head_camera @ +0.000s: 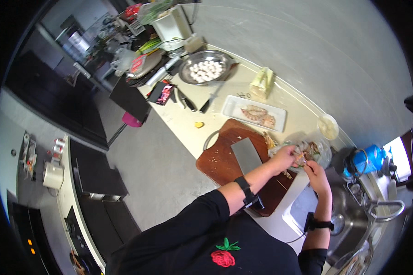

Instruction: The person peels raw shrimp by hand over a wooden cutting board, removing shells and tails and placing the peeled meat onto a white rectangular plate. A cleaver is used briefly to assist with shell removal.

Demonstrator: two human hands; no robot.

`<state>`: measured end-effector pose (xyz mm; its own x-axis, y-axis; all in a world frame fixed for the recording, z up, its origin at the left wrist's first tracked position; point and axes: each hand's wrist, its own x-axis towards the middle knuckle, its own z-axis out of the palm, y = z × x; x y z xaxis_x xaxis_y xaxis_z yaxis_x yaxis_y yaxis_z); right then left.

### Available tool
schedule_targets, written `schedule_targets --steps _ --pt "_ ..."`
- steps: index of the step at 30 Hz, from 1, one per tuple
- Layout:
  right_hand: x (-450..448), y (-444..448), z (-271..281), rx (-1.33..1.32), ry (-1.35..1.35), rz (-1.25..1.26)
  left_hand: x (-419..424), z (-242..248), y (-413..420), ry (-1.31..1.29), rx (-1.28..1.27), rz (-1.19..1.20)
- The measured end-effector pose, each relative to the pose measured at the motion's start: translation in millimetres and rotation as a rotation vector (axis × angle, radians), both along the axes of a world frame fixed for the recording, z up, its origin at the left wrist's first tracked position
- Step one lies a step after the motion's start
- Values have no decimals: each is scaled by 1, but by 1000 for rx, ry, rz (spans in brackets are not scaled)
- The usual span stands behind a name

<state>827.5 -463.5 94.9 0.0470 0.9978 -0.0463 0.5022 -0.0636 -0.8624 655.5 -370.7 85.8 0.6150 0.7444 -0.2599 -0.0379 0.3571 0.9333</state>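
Observation:
My left hand (284, 159) and my right hand (317, 174) meet over a clear plastic bag (325, 153) of food scraps. Their fingertips pinch a small greyish-orange piece (299, 159), apparently a prawn; its exact shape is hard to make out. Beneath my left forearm, a cleaver (246, 154) lies on the wooden cutting board (215, 164), its handle partly hidden by the wrist. Pale shell-like scraps (269, 140) lie at the board's far edge, beside the bag. Beyond the board, a white foam tray (234, 106) holds peeled-looking prawns (256, 115).
A steel sink (351, 237) with a tap (387, 211) is at right, near a blue bottle (370, 160). A bowl (328, 127) stands by the wall. Farther left are a yellow wedge (199, 124), knife handles (189, 105), a phone (164, 94) and a steel basin (186, 77) of white balls.

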Motion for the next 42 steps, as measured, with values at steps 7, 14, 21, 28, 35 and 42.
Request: schedule_targets --steps 7,14,21,28,35,42 --pt "2 2 -9 -97 -1 7 -1 6 -5 -23 -81 3" --pt "-13 7 0 -88 -98 -49 2 -3 -11 -103 -91 118" --pt "-27 10 -18 80 -157 -186 17 -14 -23 -258 -222 321" --pt "-40 6 -18 87 -177 -333 36 -23 -34 -446 -466 464" --pt "-36 4 -31 95 -37 -424 48 -26 -38 -549 -616 490" --pt "-53 14 -15 41 498 -589 57 -32 -38 -633 -747 539"
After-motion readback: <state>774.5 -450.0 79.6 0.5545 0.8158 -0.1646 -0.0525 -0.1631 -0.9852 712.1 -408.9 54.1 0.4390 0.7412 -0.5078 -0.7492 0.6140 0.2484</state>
